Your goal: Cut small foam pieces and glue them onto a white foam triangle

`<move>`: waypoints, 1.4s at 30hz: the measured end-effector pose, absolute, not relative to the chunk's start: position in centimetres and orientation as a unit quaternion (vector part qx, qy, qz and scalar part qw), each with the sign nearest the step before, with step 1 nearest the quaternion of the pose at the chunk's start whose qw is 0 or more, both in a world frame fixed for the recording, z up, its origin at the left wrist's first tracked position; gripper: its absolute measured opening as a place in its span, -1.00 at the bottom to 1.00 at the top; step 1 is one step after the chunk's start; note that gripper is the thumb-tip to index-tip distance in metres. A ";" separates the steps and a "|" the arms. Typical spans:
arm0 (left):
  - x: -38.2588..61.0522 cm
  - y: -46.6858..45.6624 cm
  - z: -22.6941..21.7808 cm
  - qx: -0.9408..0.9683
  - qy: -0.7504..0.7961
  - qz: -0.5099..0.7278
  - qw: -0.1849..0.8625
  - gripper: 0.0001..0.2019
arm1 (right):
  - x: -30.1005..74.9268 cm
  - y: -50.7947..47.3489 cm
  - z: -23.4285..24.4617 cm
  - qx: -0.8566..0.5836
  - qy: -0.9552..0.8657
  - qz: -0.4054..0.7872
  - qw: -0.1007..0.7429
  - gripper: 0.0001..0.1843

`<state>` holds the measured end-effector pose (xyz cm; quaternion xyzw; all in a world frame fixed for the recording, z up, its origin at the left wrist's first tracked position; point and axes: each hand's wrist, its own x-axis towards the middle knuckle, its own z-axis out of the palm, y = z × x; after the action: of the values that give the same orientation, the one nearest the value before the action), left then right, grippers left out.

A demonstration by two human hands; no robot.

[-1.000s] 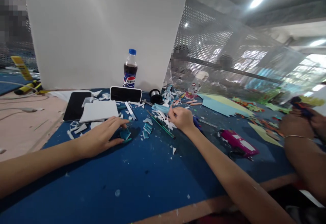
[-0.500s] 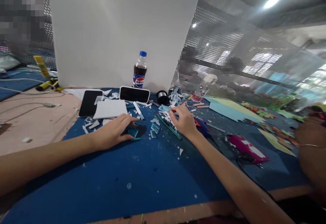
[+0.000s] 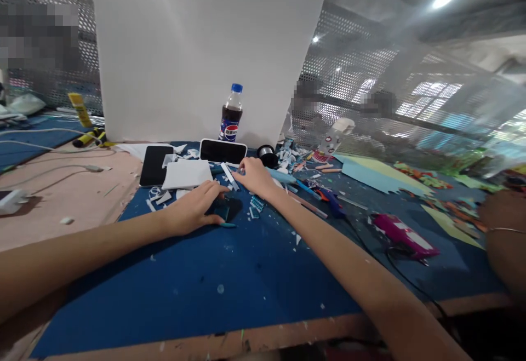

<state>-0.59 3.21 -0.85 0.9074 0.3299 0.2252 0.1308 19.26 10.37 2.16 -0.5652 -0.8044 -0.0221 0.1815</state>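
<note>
My left hand point(image 3: 193, 207) lies on the blue mat point(image 3: 197, 279), fingers and thumb closed on a small teal cut-out piece point(image 3: 224, 214). My right hand point(image 3: 257, 177) reaches left across the mat, fingertips down beside a white strip point(image 3: 228, 175) just in front of a white-cased phone point(image 3: 223, 151). What the right fingers hold, if anything, is hidden. Small teal grid pieces point(image 3: 257, 204) and white scraps lie between the hands.
A cola bottle point(image 3: 230, 115) stands before a white board point(image 3: 201, 49). A black phone point(image 3: 155, 164) and white sheet point(image 3: 187, 173) lie left. A wire spool point(image 3: 267, 154), pens, a pink tool point(image 3: 405, 235) and coloured paper point(image 3: 373, 172) lie right. Another person's arm point(image 3: 503, 235) is at the right edge.
My right hand has moved left from the scrap pile to the white strip near the phone. My left hand stays on the teal piece. The view has shifted slightly.
</note>
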 end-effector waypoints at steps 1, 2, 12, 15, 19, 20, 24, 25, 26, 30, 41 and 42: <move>-0.6 3.2 -0.9 0.907 0.331 0.224 0.131 -0.52 | 18.6 11.0 2.2 -0.578 -0.800 -0.007 0.162 -0.80; -0.6 3.2 -1.0 0.907 0.333 0.224 0.130 -0.51 | 18.0 11.5 2.2 -0.590 -0.794 0.007 0.147 -0.82; -0.7 2.9 -0.4 0.906 0.338 0.228 0.112 -0.61 | 16.3 11.8 2.5 -0.625 -0.765 0.060 0.142 -0.71; -0.6 2.7 -0.2 0.908 0.336 0.235 0.082 -0.66 | 16.2 11.9 2.6 -0.614 -0.769 0.082 0.158 -0.81; -0.6 2.7 -0.4 0.902 0.349 0.253 0.031 -0.71 | 16.6 11.5 3.5 -0.583 -0.770 0.154 0.208 -0.90; -0.6 2.7 -0.5 0.894 0.355 0.272 0.013 -0.71 | 16.7 11.0 3.8 -0.572 -0.768 0.176 0.227 -0.91; -0.6 2.7 -0.9 0.850 0.371 0.370 -0.054 -0.67 | 17.2 7.5 4.6 -0.504 -0.760 0.275 0.304 -0.90; -0.6 2.6 -0.9 0.846 0.367 0.382 -0.061 -0.67 | 17.3 6.5 4.5 -0.458 -0.739 0.356 0.342 -0.91; -0.6 2.6 -0.9 0.850 0.357 0.382 -0.063 -0.68 | 17.6 5.5 4.3 -0.414 -0.716 0.418 0.377 -0.87; -0.8 2.5 -0.8 0.897 0.295 0.324 -0.065 -0.81 | 18.8 2.8 2.8 -0.329 -0.672 0.465 0.474 -0.82; -0.6 0.7 1.0 0.921 0.125 0.308 -0.201 -0.66 | 18.6 -1.8 1.0 -0.288 -0.860 0.109 0.407 -0.75; -0.5 0.5 1.1 0.923 0.103 0.301 -0.217 -0.66 | 18.5 -2.0 0.8 -0.264 -0.869 0.083 0.410 -0.71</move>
<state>-0.52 0.54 1.15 0.9230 0.1034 0.3007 -0.2167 18.55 -1.98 0.82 -0.2638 -0.8694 0.0831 0.4095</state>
